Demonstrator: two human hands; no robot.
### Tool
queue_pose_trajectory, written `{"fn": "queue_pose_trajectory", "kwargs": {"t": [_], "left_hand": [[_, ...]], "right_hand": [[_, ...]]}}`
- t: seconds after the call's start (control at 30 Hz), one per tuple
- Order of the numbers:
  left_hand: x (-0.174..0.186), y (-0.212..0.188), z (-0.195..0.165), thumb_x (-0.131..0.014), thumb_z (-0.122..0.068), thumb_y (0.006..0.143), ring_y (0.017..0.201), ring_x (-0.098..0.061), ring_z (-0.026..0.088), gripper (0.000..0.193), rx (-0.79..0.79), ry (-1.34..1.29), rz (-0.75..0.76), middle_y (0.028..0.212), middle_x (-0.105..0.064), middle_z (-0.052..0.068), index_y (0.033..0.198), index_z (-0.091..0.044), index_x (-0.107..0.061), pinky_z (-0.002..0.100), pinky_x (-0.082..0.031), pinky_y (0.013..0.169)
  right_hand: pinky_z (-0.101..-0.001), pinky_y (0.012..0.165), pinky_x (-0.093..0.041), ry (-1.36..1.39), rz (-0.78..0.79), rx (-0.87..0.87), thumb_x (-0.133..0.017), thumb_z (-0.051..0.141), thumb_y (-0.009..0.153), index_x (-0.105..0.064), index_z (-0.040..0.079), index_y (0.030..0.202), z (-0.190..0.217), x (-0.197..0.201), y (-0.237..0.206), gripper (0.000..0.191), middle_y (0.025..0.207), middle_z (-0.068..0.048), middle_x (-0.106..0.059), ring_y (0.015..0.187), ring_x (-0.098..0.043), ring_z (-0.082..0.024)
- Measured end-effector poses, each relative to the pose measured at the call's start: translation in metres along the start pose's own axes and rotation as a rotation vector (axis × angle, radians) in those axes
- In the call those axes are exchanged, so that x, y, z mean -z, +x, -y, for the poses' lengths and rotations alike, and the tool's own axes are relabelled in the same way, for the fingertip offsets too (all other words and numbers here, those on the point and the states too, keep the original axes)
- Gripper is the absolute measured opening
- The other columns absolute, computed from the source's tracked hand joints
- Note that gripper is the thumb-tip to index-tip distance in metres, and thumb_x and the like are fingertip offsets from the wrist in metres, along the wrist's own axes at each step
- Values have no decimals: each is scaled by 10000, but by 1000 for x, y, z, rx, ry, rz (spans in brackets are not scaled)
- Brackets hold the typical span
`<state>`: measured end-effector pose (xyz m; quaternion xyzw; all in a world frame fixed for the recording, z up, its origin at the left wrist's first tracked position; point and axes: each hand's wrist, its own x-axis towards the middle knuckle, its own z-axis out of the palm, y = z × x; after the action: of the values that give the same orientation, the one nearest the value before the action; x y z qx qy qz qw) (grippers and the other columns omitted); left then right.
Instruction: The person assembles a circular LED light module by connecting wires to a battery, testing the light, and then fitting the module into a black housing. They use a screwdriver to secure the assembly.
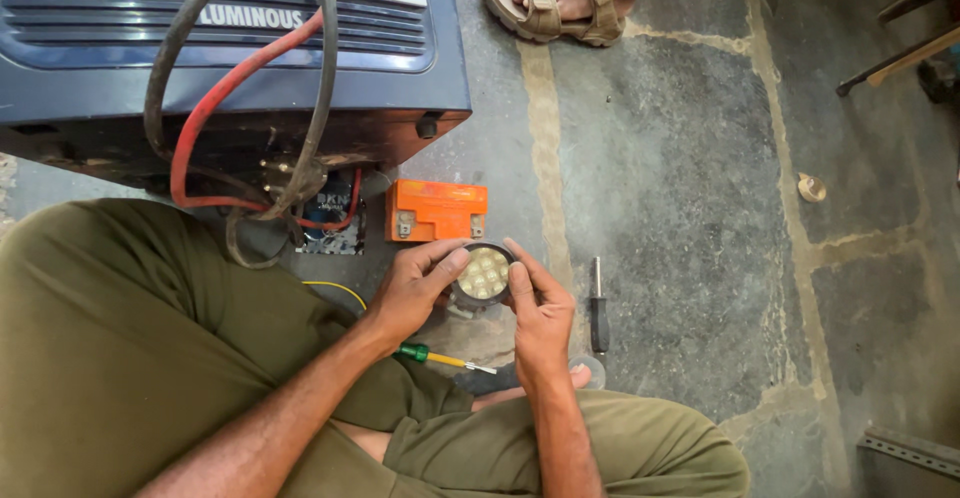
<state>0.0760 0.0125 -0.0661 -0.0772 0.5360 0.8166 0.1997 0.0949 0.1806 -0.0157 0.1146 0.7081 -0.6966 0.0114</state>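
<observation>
A small round lamp [483, 274] with several pale LED dots in a black rim sits between my two hands, just above the stone floor. My left hand [412, 286] grips its left side, thumb along the rim. On the lamp's right side my right hand [541, 310] holds it with fingers pointing up. An orange box-shaped battery [436, 211] lies on the floor just beyond the lamp. A green-handled screwdriver [440, 357] lies under my wrists, near my knee.
A large dark blue inverter unit [230, 48] with red and black cables [215, 108] stands at the top left. A black-handled screwdriver [598, 310] lies right of my hands. Another person's sandalled foot [555, 0] is at the top. A small round cap [812, 189] lies far right.
</observation>
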Motion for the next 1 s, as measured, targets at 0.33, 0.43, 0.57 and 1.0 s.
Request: {"fn": "queue_pose_trajectory", "kwargs": {"t": [0.33,0.43,0.57,1.0], "left_hand": [[-3,-9,-7,-643,-336,958,759,-650,34,412,53,-87,-44,928,-724,-40,1281,-90,-716,221,-551,646],[0,-12,-11,-645,-337,969,715,-603,32,413,4,-117,-73,888,-683,-45,1289,-88,-726,226,-545,633],[3,-13,-17,-648,-342,964,695,-586,32,432,-20,-186,-83,889,-662,-56,1320,-104,-708,223,-547,634],[7,-9,-13,-657,-338,967,739,-615,37,461,-82,-181,-131,917,-675,-43,1346,-78,-684,229,-568,641]], "right_hand": [[-292,771,-599,-268,-145,50,-596,249,1019,-685,40,1283,0,17,10,348,1085,-86,-745,898,-698,-155],[-333,750,-564,-871,-221,343,-654,210,989,-759,31,1117,8,31,10,244,1037,-134,-748,892,-717,-229],[-352,742,-564,-923,-133,209,-703,189,913,-765,41,997,10,33,4,181,944,-125,-750,809,-728,-260],[-448,750,-552,-1120,173,236,-733,87,801,-778,62,952,-3,7,-10,159,938,-136,-740,868,-708,-367]]}}
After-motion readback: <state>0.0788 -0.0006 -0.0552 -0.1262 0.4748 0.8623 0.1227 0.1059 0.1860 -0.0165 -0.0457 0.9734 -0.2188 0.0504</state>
